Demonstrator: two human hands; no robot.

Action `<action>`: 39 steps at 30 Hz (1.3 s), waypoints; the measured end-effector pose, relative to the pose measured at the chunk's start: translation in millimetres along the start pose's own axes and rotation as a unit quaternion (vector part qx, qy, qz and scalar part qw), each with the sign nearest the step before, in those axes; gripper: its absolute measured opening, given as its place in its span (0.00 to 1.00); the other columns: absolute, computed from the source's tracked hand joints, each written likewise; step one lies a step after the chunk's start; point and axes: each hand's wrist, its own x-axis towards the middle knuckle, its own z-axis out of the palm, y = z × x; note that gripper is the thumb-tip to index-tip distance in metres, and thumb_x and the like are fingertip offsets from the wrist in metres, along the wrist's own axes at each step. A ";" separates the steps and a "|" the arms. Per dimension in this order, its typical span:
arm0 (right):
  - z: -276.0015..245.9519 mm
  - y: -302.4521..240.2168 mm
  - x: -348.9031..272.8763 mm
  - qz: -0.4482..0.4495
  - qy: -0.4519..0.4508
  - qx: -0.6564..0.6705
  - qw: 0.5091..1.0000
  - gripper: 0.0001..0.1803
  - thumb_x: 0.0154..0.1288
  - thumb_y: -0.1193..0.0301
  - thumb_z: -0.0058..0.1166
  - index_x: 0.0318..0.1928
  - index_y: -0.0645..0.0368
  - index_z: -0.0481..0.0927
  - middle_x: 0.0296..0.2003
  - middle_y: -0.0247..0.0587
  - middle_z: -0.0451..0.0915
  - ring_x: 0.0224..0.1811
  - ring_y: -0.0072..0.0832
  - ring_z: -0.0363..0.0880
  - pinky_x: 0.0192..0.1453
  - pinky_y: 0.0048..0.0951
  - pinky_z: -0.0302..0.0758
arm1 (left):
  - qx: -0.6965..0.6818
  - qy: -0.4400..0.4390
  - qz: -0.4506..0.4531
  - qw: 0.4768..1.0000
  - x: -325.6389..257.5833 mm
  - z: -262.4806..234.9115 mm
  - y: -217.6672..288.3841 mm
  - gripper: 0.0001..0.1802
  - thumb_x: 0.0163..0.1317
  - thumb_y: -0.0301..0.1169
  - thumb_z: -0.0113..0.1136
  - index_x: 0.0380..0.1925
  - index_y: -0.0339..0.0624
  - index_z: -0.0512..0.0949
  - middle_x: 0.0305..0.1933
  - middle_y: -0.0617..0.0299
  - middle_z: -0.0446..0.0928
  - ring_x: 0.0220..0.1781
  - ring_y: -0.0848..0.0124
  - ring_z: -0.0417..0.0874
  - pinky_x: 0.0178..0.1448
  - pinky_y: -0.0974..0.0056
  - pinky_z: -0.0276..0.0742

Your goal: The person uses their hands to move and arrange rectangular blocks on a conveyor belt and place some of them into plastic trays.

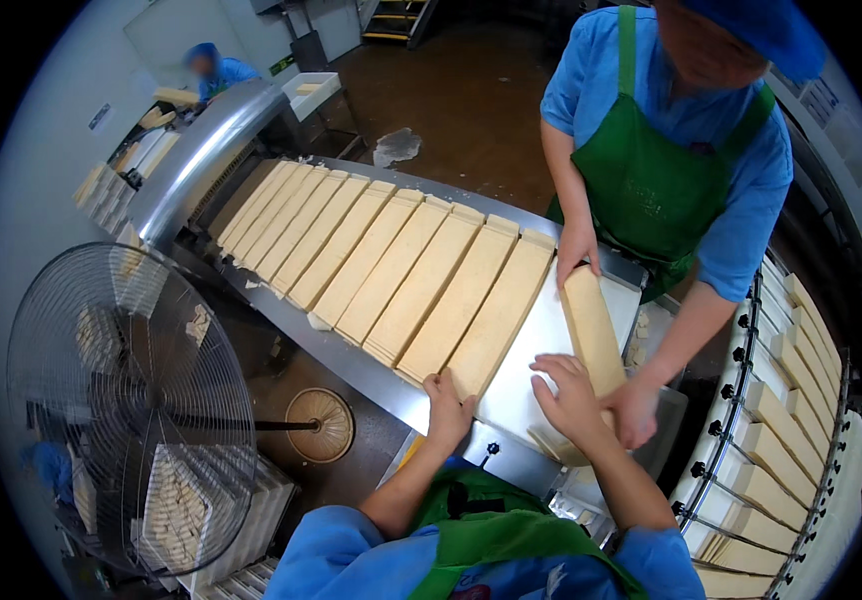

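Long pale-yellow slabs of stacked thin sheets lie side by side on the belt. At the row's right end, my left hand [447, 412] curls round the near end of the last slab [501, 315]. My right hand [573, 398] has its fingers spread and thumb apart, over the white belt [519, 378] and beside a loose slab [594, 325]. A co-worker's hand [578, 246] holds that slab's far end; the other hand [635, 410] is at its near end, beside my right wrist. A few flat pieces [548, 440] lie under my right forearm.
The co-worker in a green apron [646, 180] stands across the conveyor. A curved metal hood [216, 150] covers its far end. To the left stands a large wire-caged fan [136, 410]. A second conveyor with slabs [776, 455] runs along the right.
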 end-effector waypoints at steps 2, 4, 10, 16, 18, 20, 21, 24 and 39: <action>21.6 17.9 27.5 0.014 -0.007 -0.047 0.999 0.16 0.59 0.69 0.54 0.46 0.62 0.78 0.50 0.50 0.76 0.55 0.45 0.71 0.60 0.42 0.65 | -0.025 -0.025 -0.007 0.999 7.1 -1.0 7.7 0.39 0.53 0.26 0.65 0.62 0.25 0.57 0.58 0.35 0.54 0.58 0.42 0.67 0.62 0.56 0.68; 45.8 38.3 57.1 0.029 -0.011 -0.092 0.995 0.19 0.60 0.67 0.54 0.50 0.63 0.77 0.54 0.52 0.73 0.58 0.46 0.68 0.62 0.44 0.63 | -0.013 -0.041 0.011 0.999 13.4 -2.7 9.1 0.41 0.53 0.29 0.66 0.62 0.25 0.55 0.59 0.36 0.54 0.56 0.41 0.70 0.58 0.55 0.73; 92.2 88.5 152.8 0.163 0.016 -0.331 0.929 0.35 0.63 0.54 0.50 0.65 0.59 0.64 0.67 0.54 0.56 0.66 0.48 0.57 0.66 0.52 0.54 | 0.069 -0.114 0.017 0.991 23.4 -16.9 18.7 0.47 0.53 0.39 0.68 0.63 0.25 0.51 0.57 0.36 0.57 0.51 0.38 0.74 0.52 0.50 0.77; 94.1 109.1 206.1 0.261 -0.002 -0.362 0.895 0.37 0.65 0.44 0.43 0.67 0.52 0.63 0.69 0.60 0.52 0.65 0.53 0.61 0.66 0.47 0.58 | 0.126 -0.176 0.012 0.976 31.9 -22.3 23.2 0.49 0.52 0.43 0.69 0.62 0.24 0.51 0.55 0.36 0.59 0.47 0.39 0.76 0.47 0.51 0.79; 88.0 104.5 206.8 0.292 -0.018 -0.333 0.896 0.36 0.64 0.44 0.43 0.65 0.53 0.65 0.68 0.61 0.53 0.64 0.52 0.63 0.64 0.46 0.61 | 0.127 -0.167 0.019 0.978 34.2 -23.0 19.2 0.50 0.51 0.42 0.69 0.62 0.24 0.51 0.54 0.36 0.59 0.46 0.40 0.76 0.47 0.51 0.78; 68.9 113.9 199.2 0.336 -0.030 -0.299 0.893 0.37 0.59 0.44 0.49 0.62 0.55 0.65 0.68 0.62 0.52 0.60 0.51 0.68 0.58 0.43 0.70 | 0.124 -0.190 0.039 0.973 36.7 -20.7 22.3 0.50 0.51 0.41 0.69 0.62 0.23 0.50 0.55 0.35 0.59 0.47 0.40 0.75 0.48 0.51 0.78; 57.3 112.0 192.1 0.357 -0.015 -0.301 0.884 0.37 0.59 0.44 0.49 0.62 0.55 0.65 0.68 0.62 0.52 0.60 0.51 0.68 0.58 0.43 0.70 | 0.125 -0.197 0.048 0.971 38.4 -22.1 24.0 0.50 0.51 0.41 0.70 0.63 0.23 0.50 0.55 0.35 0.58 0.48 0.40 0.74 0.49 0.50 0.77; 13.9 113.2 168.9 0.498 -0.026 -0.207 0.842 0.48 0.51 0.47 0.56 0.68 0.54 0.55 0.70 0.60 0.45 0.61 0.54 0.65 0.54 0.42 0.74 | 0.141 -0.248 0.115 0.952 42.0 -21.7 24.9 0.50 0.49 0.39 0.70 0.63 0.25 0.52 0.56 0.35 0.58 0.50 0.40 0.72 0.53 0.50 0.74; -121.6 71.4 -195.1 0.538 0.552 -0.074 0.633 0.48 0.52 0.57 0.61 0.65 0.68 0.51 0.63 0.62 0.52 0.57 0.59 0.69 0.60 0.46 0.71 | 0.028 -0.329 0.352 0.876 -61.0 72.8 145.6 0.41 0.45 0.20 0.61 0.63 0.40 0.59 0.59 0.37 0.55 0.58 0.42 0.65 0.62 0.52 0.65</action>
